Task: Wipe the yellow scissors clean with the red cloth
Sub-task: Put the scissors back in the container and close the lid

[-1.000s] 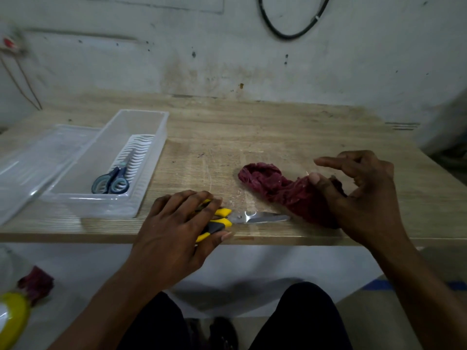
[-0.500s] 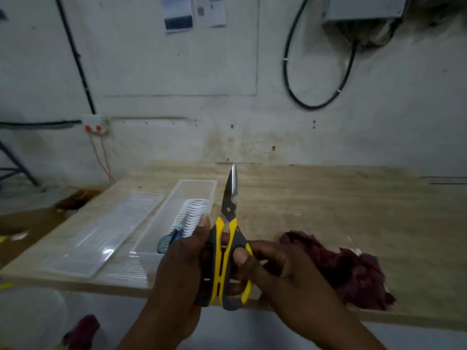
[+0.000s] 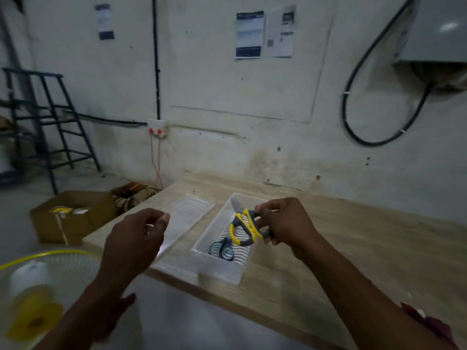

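A: Where's the yellow scissors (image 3: 246,227) rn?

B: In the right hand (image 3: 284,224), clamped by the handles, blades shut, tip pointing up-left. Held in air above the clear tray (image 3: 222,271), not touching it. A grey pair (image 3: 222,250) lies in the tray just below.

A: Handling?

B: Prob stiff & light, steel blade slick w/ sharp edges. Rubbery handles = the safe place to hold; wipe spine-side, away from the edge.

A: Left hand (image 3: 137,239)?

B: Empty, fingers loosely curled, hovering well left of the scissors, over the tray's lid (image 3: 187,218).

A: Red cloth (image 3: 427,324)?

B: Only a scrap visible behind the right forearm, near bottom-right. Neither hand on it.
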A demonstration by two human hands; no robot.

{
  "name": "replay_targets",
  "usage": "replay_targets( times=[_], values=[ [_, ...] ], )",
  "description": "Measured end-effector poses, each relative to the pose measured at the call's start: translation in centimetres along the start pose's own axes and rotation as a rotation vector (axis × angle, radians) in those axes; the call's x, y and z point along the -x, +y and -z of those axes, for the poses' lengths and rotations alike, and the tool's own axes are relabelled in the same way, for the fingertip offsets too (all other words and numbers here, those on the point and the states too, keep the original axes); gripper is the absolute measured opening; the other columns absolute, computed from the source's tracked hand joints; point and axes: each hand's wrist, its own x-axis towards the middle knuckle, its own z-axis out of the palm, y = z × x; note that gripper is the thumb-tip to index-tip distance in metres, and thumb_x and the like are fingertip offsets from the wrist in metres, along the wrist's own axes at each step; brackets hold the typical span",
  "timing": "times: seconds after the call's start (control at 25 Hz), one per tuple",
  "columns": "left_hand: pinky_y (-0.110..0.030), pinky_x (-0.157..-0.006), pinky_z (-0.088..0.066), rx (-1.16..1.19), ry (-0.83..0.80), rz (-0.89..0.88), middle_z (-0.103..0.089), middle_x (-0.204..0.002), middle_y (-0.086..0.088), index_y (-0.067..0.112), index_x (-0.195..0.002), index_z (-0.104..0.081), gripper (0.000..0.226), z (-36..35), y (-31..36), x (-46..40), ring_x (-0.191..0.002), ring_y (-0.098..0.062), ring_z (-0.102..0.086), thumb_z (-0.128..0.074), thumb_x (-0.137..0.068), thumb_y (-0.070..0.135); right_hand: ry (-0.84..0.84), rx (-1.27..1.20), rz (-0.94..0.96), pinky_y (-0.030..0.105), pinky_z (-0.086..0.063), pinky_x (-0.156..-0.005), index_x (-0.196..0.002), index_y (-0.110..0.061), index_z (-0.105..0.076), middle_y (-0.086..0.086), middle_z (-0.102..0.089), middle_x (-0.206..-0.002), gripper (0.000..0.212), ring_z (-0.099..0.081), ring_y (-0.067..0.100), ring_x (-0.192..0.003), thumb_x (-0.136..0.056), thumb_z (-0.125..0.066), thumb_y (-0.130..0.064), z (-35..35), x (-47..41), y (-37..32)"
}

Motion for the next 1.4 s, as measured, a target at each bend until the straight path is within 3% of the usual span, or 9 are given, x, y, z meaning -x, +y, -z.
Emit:
replay_targets(
  times=[0.16,0.32,0.48,0.64,0.8,0.92,1.04,1.2,1.4],
  values=[
    [-0.049,-0.093,-0.052,-0.427,-0.156,0.139,-0.066,-0.129,-0.005,0.033,-0.116,-0.07,0.053,0.1,-4.7,-1.9,-0.118,-0.032,-0.059,-0.054,-0.086,0.073,0.08,0.081,-0.078,0.027,-0.052,-0.042,-0.071,0.0,-0.075,0.024,-0.074,-0.066,0.023,-0.066,0.026,-0.041,-0.089,-0.063,-0.006,-3.0,-3.6,0.5],
    [-0.054,-0.105,-0.041,-0.616,-0.278,0.268,-0.051,-0.148,-0.012,0.028,-0.137,-0.057,0.084,0.0,-5.6,-2.7,-0.137,-0.038,-0.042,-0.04,-0.081,0.089,-0.007,0.223,-0.119,0.054,-0.065,-0.058,-0.075,0.004,-0.074,0.024,-0.073,-0.065,0.024,-0.075,0.036,-0.059,-0.075,-0.07,-0.02,-4.8,-5.1,1.0],
    [-0.052,-0.108,-0.036,-0.574,-0.405,0.28,-0.049,-0.15,-0.015,0.023,-0.14,-0.054,0.115,-0.1,-6.5,-2.9,-0.141,-0.039,-0.035,-0.032,-0.062,0.105,-0.184,0.409,-0.118,0.037,-0.064,-0.056,-0.089,0.002,-0.075,0.018,-0.076,-0.073,0.022,-0.077,0.03,-0.063,-0.094,-0.067,-0.018,-4.7,-4.5,-0.7],
    [-0.047,-0.109,-0.03,-0.543,-0.415,0.195,-0.053,-0.148,-0.014,0.019,-0.141,-0.056,0.119,-0.1,-6.7,-3.0,-0.139,-0.034,-0.039,-0.046,-0.057,0.103,0.024,0.815,0.228,0.036,-0.062,-0.071,-0.089,-0.026,-0.083,0.002,-0.08,-0.083,0.016,-0.075,0.027,-0.079,-0.088,-0.071,-0.036,-3.8,-1.9,-0.5],
    [-0.042,-0.094,-0.046,-0.491,-0.373,0.367,-0.057,-0.135,-0.02,0.012,-0.132,-0.055,0.131,0.2,-6.2,-2.2,-0.121,-0.034,-0.052,-0.057,-0.038,0.104,0.251,0.464,0.331,0.037,-0.059,-0.086,-0.101,-0.033,-0.081,-0.008,-0.08,-0.106,0.017,-0.073,0.015,-0.1,-0.091,-0.072,-0.043,-3.2,-0.5,2.3],
    [-0.038,-0.078,-0.056,-0.285,-0.313,0.394,-0.067,-0.103,-0.009,0.009,-0.106,-0.06,0.103,0.9,-4.5,-2.1,-0.087,-0.023,-0.061,-0.08,-0.04,0.086,0.366,0.184,0.24,0.034,-0.055,-0.092,-0.114,-0.024,-0.078,0.003,-0.076,-0.118,0.022,-0.07,0.018,-0.103,-0.096,-0.072,-0.033,-3.4,0.0,6.2],
    [-0.04,-0.078,-0.058,0.047,-0.058,0.221,-0.069,-0.093,-0.003,0.01,-0.109,-0.07,0.059,1.3,-1.3,-2.9,-0.082,-0.021,-0.066,-0.093,-0.067,0.044,0.369,0.042,0.097,0.033,-0.052,-0.096,-0.12,-0.02,-0.075,0.001,-0.075,-0.114,0.026,-0.07,0.021,-0.107,-0.1,-0.067,-0.033,-3.6,0.0,9.1],
    [-0.038,-0.075,-0.053,0.039,0.262,-0.343,-0.07,-0.1,-0.005,0.015,-0.106,-0.078,0.018,-1.0,5.3,-0.9,-0.086,-0.021,-0.062,-0.072,-0.09,0.014,0.346,-0.067,0.058,0.033,-0.052,-0.088,-0.097,-0.032,-0.076,-0.014,-0.07,-0.084,0.027,-0.069,0.013,-0.092,-0.104,-0.055,-0.047,-3.5,-0.2,8.7],
    [-0.048,-0.096,-0.052,-0.32,-0.069,-0.737,-0.071,-0.13,-0.003,0.027,-0.128,-0.071,0.047,-7.4,8.3,3.9,-0.115,-0.027,-0.068,-0.045,-0.089,0.035,0.315,-0.199,-0.013,0.048,-0.057,-0.096,-0.091,-0.053,-0.074,-0.019,-0.072,-0.089,0.05,-0.072,0.019,-0.1,-0.088,-0.035,-0.084,-3.0,-0.5,8.5]
  ],
)
